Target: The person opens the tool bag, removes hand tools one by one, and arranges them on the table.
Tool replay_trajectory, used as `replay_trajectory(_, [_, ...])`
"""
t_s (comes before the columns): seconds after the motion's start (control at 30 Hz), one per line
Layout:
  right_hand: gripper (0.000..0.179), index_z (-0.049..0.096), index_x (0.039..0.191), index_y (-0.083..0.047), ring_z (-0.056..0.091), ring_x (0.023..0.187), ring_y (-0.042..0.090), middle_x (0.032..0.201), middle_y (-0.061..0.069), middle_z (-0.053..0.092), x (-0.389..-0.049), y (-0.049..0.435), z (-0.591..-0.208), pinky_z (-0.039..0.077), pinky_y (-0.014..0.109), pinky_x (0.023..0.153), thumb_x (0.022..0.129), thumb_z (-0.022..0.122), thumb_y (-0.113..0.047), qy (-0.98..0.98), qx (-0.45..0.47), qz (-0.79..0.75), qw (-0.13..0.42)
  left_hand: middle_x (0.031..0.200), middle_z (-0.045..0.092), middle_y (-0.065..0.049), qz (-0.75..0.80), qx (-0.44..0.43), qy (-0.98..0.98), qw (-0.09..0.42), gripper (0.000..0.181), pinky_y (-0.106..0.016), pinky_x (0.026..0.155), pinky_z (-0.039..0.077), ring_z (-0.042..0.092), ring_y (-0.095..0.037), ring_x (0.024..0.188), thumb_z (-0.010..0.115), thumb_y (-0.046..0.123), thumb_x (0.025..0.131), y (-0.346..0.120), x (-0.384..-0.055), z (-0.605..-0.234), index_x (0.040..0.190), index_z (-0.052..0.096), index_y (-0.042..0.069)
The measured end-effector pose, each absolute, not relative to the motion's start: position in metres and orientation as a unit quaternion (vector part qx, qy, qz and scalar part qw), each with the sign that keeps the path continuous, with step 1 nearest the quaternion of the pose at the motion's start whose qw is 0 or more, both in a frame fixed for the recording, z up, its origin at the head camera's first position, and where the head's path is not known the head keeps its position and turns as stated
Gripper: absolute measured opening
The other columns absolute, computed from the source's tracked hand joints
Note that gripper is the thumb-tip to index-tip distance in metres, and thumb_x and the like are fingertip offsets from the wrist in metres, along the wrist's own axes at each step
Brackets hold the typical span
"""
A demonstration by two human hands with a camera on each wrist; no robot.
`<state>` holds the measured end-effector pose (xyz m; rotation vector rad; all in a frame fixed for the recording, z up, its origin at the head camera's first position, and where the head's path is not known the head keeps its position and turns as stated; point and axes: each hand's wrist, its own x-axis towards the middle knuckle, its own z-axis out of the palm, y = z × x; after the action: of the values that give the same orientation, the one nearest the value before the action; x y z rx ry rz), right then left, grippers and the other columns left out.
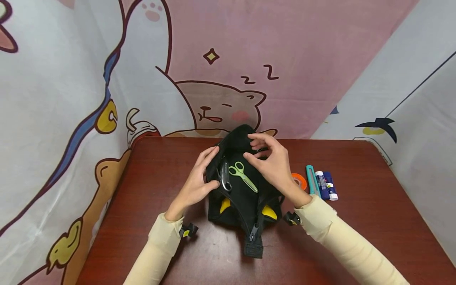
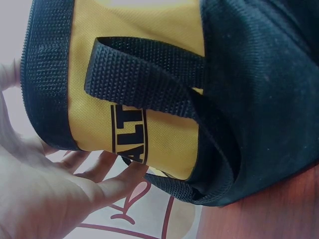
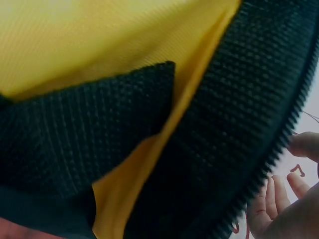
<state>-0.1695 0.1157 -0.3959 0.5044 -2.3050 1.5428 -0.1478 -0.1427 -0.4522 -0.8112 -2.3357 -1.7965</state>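
Note:
A black and yellow zippered bag [image 1: 233,215] lies open on the table. My left hand [image 1: 196,182] holds its left rim, thumb at the opening and fingers along the outside; in the left wrist view that hand [image 2: 75,184] lies against the yellow side panel. Inside the bag are green-handled scissors [image 1: 244,176] and a slim dark tool [image 1: 224,174] with a ring-like end, its kind unclear. Over the right part of the opening is my right hand [image 1: 272,162], thumb and fingers apart with nothing between them. The right wrist view shows that hand [image 3: 294,209] beyond the zipper edge.
Right of the bag, partly behind my right forearm, lie an orange tape roll [image 1: 299,181], a teal box cutter [image 1: 312,180] and two glue sticks [image 1: 322,185]. The brown table [image 1: 142,206] meets a printed cloth backdrop [image 1: 299,59] at its far edge.

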Motion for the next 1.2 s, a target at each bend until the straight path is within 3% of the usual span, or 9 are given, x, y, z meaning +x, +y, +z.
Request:
replay_trajectory(0.1, [0.053,0.075,0.138,-0.006,0.072,0.103,0.031,0.114,0.016,0.074,-0.172,0.112,-0.4,0.061,0.026,0.084,0.088,0.091,-0.004,-0.817,0.174,0.529,0.146,0.173,0.034,-0.02,-0.589,-0.265,-0.762,0.042,0.094,-0.06,0.114,0.039,0.042,-0.043,0.15,0.066,0.014,0.081,-0.143,-0.148,-0.452,0.17,0.038,-0.001])
replay_trajectory(0.3, [0.055,0.074,0.139,-0.005,0.074,0.102,0.037,0.115,0.02,0.074,-0.182,0.108,-0.417,0.064,0.053,0.086,0.087,0.092,-0.002,-0.834,0.174,0.51,0.122,0.173,0.033,-0.021,-0.589,-0.265,-0.763,0.043,0.094,-0.058,0.113,0.041,0.044,-0.044,0.148,0.066,0.01,0.081,-0.143,-0.147,-0.452,0.17,0.038,-0.002])
replay_trajectory(0.77, [0.055,0.073,0.14,-0.005,0.074,0.101,0.032,0.114,0.016,0.075,-0.192,0.113,-0.452,0.063,0.048,0.09,0.088,0.091,-0.003,-0.875,0.198,0.441,0.034,0.173,0.033,-0.019,-0.591,-0.265,-0.761,0.037,0.095,-0.057,0.11,0.042,0.044,-0.043,0.147,0.065,0.006,0.081,-0.143,-0.148,-0.452,0.171,0.037,0.0])
replay_trajectory(1.2, [0.054,0.071,0.141,-0.001,0.073,0.099,0.035,0.115,0.023,0.073,-0.197,0.115,-0.475,0.061,0.05,0.09,0.09,0.089,-0.001,-0.892,0.2,0.403,-0.031,0.174,0.032,-0.019,-0.582,-0.263,-0.768,0.036,0.094,-0.061,0.113,0.037,0.04,-0.042,0.151,0.065,0.009,0.082,-0.146,-0.147,-0.452,0.172,0.036,0.0])
